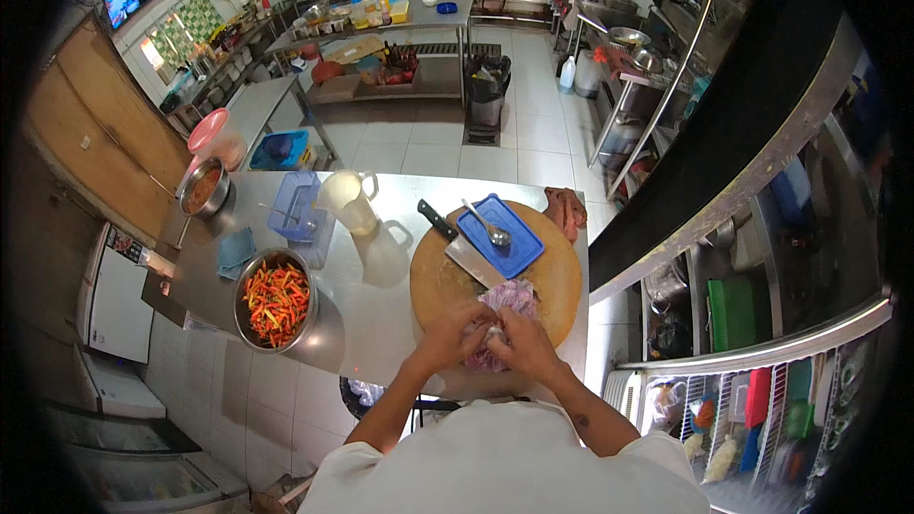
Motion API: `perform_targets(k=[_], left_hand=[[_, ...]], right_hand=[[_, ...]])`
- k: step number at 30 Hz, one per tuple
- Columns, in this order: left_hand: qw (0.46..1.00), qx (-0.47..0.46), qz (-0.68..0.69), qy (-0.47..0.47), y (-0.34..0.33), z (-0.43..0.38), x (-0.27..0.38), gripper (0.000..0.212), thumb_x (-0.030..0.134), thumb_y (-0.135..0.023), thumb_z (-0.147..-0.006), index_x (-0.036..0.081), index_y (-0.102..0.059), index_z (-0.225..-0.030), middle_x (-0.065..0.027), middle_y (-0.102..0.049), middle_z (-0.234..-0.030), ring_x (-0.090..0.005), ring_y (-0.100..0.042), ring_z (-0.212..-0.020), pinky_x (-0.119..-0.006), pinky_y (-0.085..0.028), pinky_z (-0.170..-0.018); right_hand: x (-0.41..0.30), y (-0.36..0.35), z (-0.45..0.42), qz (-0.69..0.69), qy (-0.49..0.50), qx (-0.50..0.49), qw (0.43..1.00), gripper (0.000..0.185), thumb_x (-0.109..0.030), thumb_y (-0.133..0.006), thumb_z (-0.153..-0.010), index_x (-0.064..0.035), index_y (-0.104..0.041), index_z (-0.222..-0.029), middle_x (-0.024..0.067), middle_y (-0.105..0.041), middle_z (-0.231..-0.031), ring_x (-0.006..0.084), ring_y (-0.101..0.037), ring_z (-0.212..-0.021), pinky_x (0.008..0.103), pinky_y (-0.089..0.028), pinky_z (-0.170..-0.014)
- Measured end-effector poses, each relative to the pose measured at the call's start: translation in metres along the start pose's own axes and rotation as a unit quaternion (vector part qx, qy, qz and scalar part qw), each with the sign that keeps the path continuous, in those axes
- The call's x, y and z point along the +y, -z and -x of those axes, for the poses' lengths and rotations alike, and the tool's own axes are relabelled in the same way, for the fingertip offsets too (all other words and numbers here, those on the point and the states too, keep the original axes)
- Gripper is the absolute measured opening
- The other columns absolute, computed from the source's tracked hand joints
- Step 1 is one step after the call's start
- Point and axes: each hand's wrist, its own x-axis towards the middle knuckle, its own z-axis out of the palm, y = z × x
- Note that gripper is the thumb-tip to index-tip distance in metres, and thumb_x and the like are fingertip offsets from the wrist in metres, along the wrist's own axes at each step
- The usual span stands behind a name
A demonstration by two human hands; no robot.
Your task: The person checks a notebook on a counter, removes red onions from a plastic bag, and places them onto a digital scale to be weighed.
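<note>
My left hand and my right hand meet at the near edge of a round wooden chopping board. Between them is what looks like a clear plastic bag with pinkish-purple contents. The fingers of both hands pinch a whitish, gathered part of it; the contents are too blurred to name. Just beyond the bag, a cleaver with a black handle lies flat on the board. To its right is a blue plastic lid, with a metal spoon resting on top.
The steel table also bears a metal bowl of red chillies, a blue cloth, a translucent blue container, a plastic jug and a bowl of reddish food. A brown crumpled bag lies beside the board. An open lit fridge stands right.
</note>
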Motion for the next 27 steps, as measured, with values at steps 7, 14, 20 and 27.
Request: perform_targets(k=[7,14,20,27], left_hand=[[0.994,-0.089,0.053,-0.021,0.011,-0.013,-0.008,0.022,0.012,-0.072,-0.086,0.004,-0.063,-0.104,-0.0100,-0.064,-0.100,-0.0269,-0.062,-0.096,-0.038,-0.048,-0.088],[0.992,-0.103,-0.003,-0.069,0.005,-0.014,-0.017,0.025,0.012,-0.076,-0.081,0.004,-0.062,-0.099,-0.0106,-0.060,-0.099,-0.0305,-0.058,-0.097,-0.039,-0.046,-0.088],[0.995,-0.091,0.007,-0.033,0.004,-0.008,-0.010,0.027,0.003,-0.075,-0.076,0.006,-0.061,-0.099,-0.0123,-0.058,-0.096,-0.0316,-0.059,-0.094,-0.041,-0.047,-0.083],[0.997,-0.072,0.008,-0.038,0.000,-0.006,-0.004,0.025,0.000,-0.074,-0.076,0.004,-0.061,-0.097,-0.0122,-0.058,-0.094,-0.0309,-0.060,-0.091,-0.039,-0.048,-0.080]], right_hand=[[0.032,0.015,-0.013,-0.189,-0.033,-0.108,0.975,0.018,-0.013,-0.071,-0.086,-0.0024,-0.057,-0.092,0.0012,-0.049,-0.067,0.0099,-0.047,-0.062,0.0298,-0.040,-0.056],[0.039,0.013,-0.014,-0.167,-0.005,-0.122,0.978,0.013,-0.009,-0.068,-0.086,-0.0016,-0.059,-0.092,-0.0009,-0.048,-0.068,0.0082,-0.046,-0.062,0.0277,-0.041,-0.058],[0.023,0.010,-0.008,-0.089,0.065,-0.056,0.992,0.021,-0.013,-0.067,-0.081,0.0005,-0.060,-0.095,0.0099,-0.056,-0.070,0.0198,-0.057,-0.063,0.0361,-0.047,-0.061],[0.018,0.021,-0.013,-0.107,0.030,-0.109,0.988,0.023,-0.015,-0.068,-0.080,0.0002,-0.060,-0.096,0.0130,-0.059,-0.074,0.0215,-0.060,-0.065,0.0370,-0.049,-0.063]])
